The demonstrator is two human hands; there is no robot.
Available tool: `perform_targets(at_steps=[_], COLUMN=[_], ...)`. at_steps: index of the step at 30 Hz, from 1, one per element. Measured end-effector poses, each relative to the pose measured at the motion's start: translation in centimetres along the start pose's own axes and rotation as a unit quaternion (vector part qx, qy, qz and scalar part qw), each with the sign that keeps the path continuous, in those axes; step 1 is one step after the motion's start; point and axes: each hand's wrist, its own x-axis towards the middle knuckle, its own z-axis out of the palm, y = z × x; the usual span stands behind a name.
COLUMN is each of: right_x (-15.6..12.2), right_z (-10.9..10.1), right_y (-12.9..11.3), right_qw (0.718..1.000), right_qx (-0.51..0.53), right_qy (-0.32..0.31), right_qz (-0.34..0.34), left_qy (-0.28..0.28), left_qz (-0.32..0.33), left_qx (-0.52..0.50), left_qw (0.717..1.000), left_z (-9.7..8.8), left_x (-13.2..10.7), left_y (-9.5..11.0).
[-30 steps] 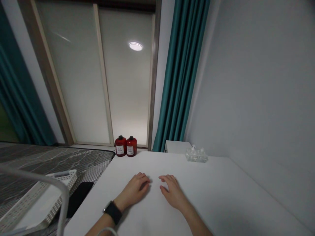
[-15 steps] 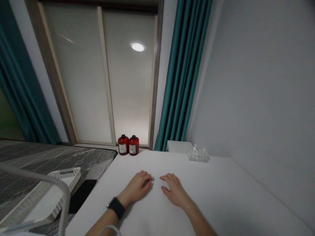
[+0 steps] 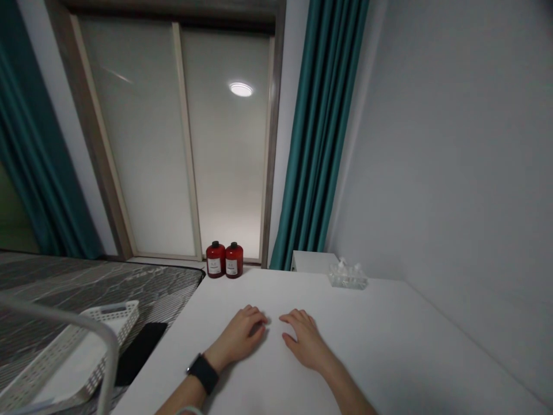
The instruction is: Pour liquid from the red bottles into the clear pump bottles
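Observation:
My left hand rests on the white table, fingers loosely curved and thumb apart, holding nothing. A dark smartwatch is strapped round that wrist. Just to its right, my right hand lies on the same tabletop with thumb and fingers apart and nothing between them. A narrow gap separates the two hands. Beyond them, at the far left corner of the table, two red bottles with black caps and white labels stand side by side.
A clear tissue box sits at the table's far edge, before a white cabinet. Left of the table, a white perforated basket and a flat black object lie on a grey patterned surface. A pale curved bar crosses the lower left.
The whole view has shifted slightly, so everything sits a little lower in the picture. Both hands keep the same pose and place on the table.

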Motion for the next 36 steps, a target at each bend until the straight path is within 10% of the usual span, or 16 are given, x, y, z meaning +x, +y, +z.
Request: perform_targets(at_steps=[36], right_x=[-0.48], right_z=[-0.11], right_y=[-0.65], right_qw=[1.000], right_qx=[0.006], right_qy=[-0.007], right_qz=[0.001], left_qy=[-0.019], left_qz=[-0.002], left_qx=[0.033], left_qw=[0.999], left_z=[-0.14], left_x=[-0.48], left_y=[0.98])
